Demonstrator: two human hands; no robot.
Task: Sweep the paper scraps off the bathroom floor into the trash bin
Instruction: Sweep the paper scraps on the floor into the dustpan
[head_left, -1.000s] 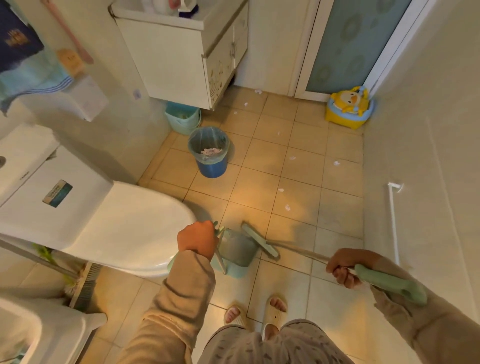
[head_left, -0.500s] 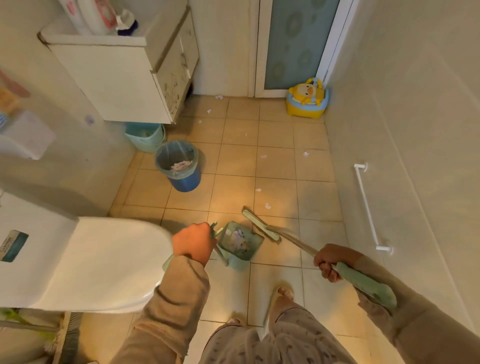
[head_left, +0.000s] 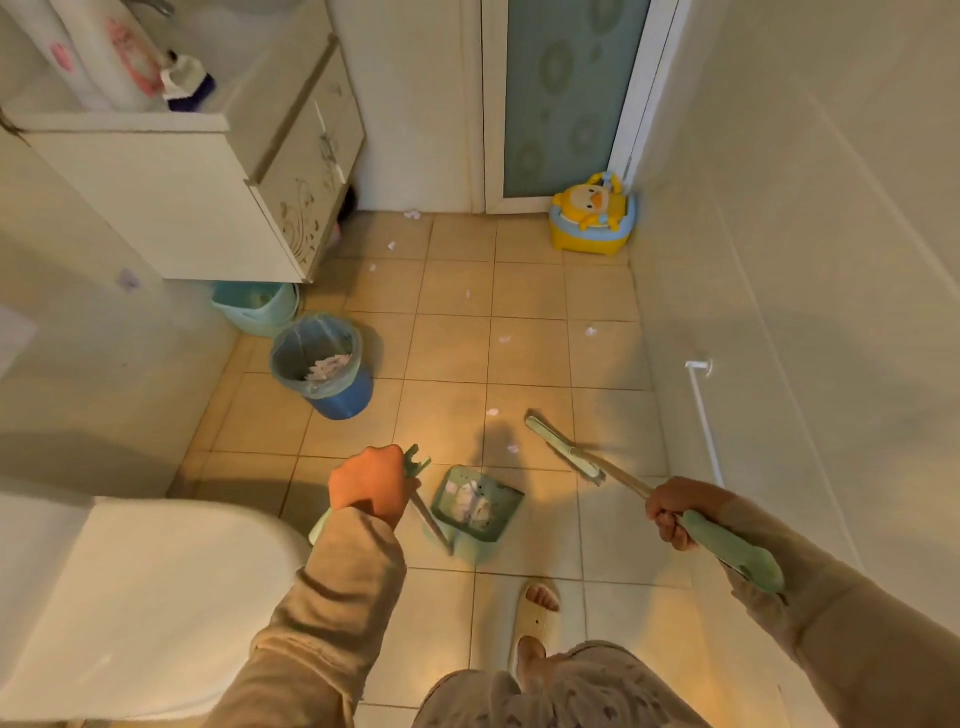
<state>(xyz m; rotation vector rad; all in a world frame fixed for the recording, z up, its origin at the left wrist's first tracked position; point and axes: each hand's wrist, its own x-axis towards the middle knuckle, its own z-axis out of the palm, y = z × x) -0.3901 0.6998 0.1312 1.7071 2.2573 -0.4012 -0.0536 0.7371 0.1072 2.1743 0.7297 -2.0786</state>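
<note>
My left hand (head_left: 373, 486) grips the top of the long handle of a green dustpan (head_left: 475, 504), which sits on the floor tiles with white paper scraps inside it. My right hand (head_left: 675, 512) holds the green grip of a broom; its head (head_left: 563, 451) rests on the floor to the right of the dustpan. Two paper scraps (head_left: 511, 448) lie between pan and broom head. More scraps (head_left: 504, 340) are scattered on the tiles farther off. The blue trash bin (head_left: 324, 366) with a liner and paper inside stands to the left.
A white toilet (head_left: 140, 587) fills the lower left. A vanity cabinet (head_left: 218, 192) hangs at the upper left with a teal basin (head_left: 254, 306) under it. A yellow duck potty (head_left: 592, 215) stands by the glass door. My slippered foot (head_left: 537, 618) is below the dustpan.
The view has shifted forward and to the right. The broom head has swung away to the right of the dustpan. The dustpan now lies flatter, showing the scraps inside.
</note>
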